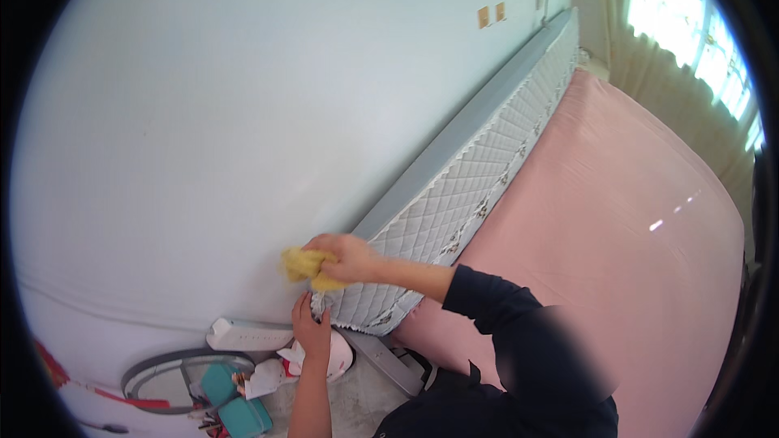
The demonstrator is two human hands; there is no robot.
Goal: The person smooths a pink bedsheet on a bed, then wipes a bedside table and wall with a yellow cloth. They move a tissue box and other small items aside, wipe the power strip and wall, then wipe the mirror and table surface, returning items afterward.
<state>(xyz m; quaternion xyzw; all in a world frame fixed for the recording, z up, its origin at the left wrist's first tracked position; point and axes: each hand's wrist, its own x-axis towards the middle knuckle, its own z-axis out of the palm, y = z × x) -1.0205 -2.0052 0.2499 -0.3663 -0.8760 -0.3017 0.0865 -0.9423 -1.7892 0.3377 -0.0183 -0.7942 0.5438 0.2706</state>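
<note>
My right hand (353, 258) grips a crumpled yellow cloth (299, 264) close to the white wall (182, 134), just above the near end of the headboard. Whether the cloth touches the wall is hard to tell. Below it, my left hand (311, 331) has its fingers and thumb around the near corner of a white quilted headboard cover (438, 213). Lace trim and small floral prints run along this cover. The grey top of the headboard (450, 125) shows between the cover and the wall.
A bed with a pink sheet (596, 213) extends to the right. Below my left hand are a plush toy (268, 375), teal boxes (245, 417), a round grey-rimmed object (164, 356) and a long white device (249, 336). Wall sockets (483, 17) and a curtained window (669, 6) lie farther off.
</note>
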